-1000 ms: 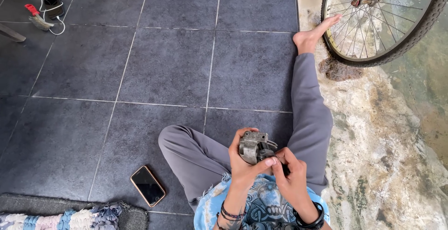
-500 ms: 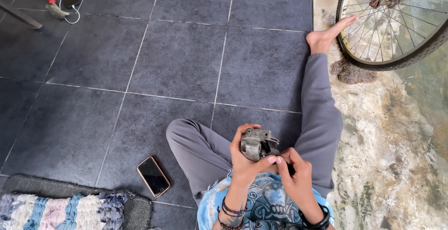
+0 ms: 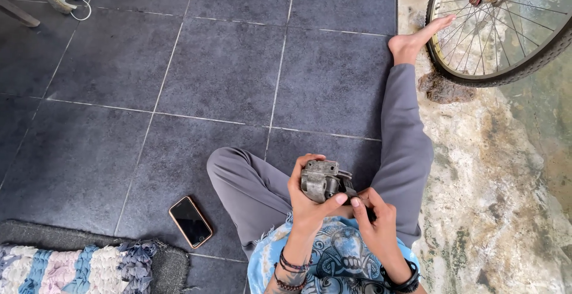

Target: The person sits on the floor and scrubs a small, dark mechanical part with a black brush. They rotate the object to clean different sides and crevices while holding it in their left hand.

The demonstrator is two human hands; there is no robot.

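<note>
I sit on the floor (image 3: pixel 226 67) of dark grey square tiles with pale grout lines, one leg bent, the other stretched out in smooth grey trousers. My left hand (image 3: pixel 310 201) wraps around a chunky metal part (image 3: pixel 322 180), dull grey, cast and blocky with rounded corners, held just above my lap. My fingers curl over its top and my thumb presses its lower edge. My right hand (image 3: pixel 375 222) is closed on the part's right side, fingertips pinching something dark there that I cannot make out.

A flat black phone (image 3: pixel 190 221) with a copper-coloured rim lies on the tiles near my bent knee. Beside it is a woven rug (image 3: pixel 77 267), nubby, striped in blue, pink and cream. By my bare foot stands a bicycle wheel (image 3: pixel 506 31) with thin spokes on rough, stained concrete (image 3: pixel 500 169).
</note>
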